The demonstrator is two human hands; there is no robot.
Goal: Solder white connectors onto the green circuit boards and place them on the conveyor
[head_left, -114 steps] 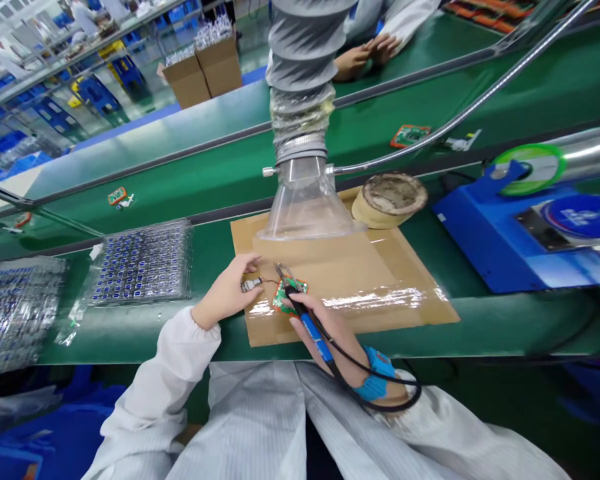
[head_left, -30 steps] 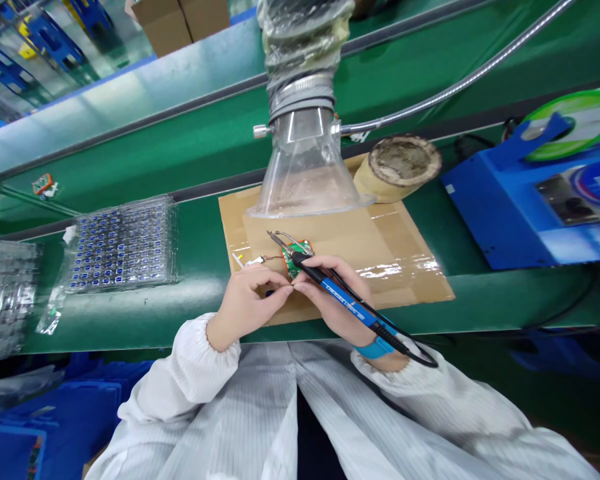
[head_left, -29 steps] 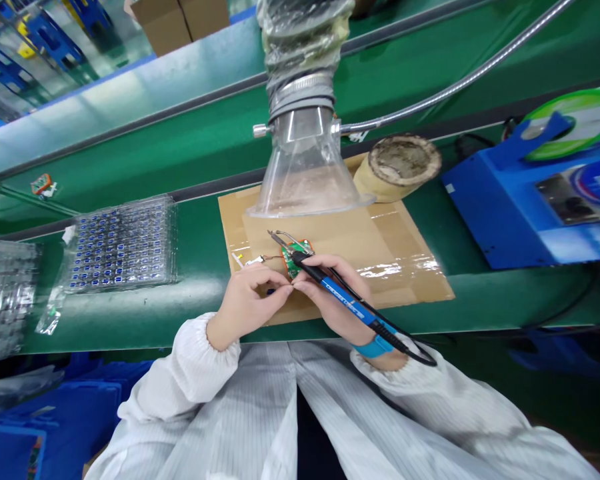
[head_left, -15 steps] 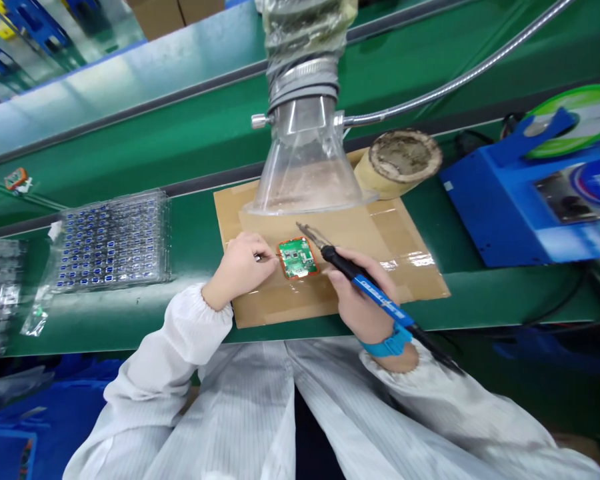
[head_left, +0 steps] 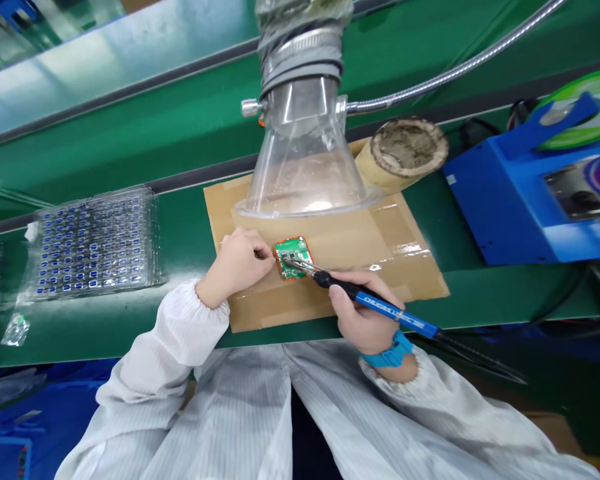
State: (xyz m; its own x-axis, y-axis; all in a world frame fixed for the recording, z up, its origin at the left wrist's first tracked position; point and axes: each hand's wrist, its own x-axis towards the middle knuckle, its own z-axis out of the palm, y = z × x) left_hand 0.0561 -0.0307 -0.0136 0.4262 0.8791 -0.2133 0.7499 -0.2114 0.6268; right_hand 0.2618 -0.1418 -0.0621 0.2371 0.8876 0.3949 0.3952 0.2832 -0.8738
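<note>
A small green circuit board (head_left: 293, 257) with an orange rim lies on a taped cardboard mat (head_left: 390, 253). My right hand (head_left: 363, 319) grips a blue-handled soldering iron (head_left: 380, 308); its metal tip rests on the board's near-left part. My left hand (head_left: 239, 263) is closed in a pinch at the board's left edge, and what it pinches is too small to make out. Both sleeves are white, and a blue strap circles my right wrist.
A clear fume hood (head_left: 305, 163) on a grey duct hangs just behind the board. A round brown sponge holder (head_left: 405, 153) sits behind right. A blue machine (head_left: 530, 187) stands at right. Clear trays of blue parts (head_left: 93, 243) lie left on the green bench.
The board went from held between both hands to lying flat on the mat. My right hand swung the iron down so its tip now touches the board; my left hand pinches at its left edge.
</note>
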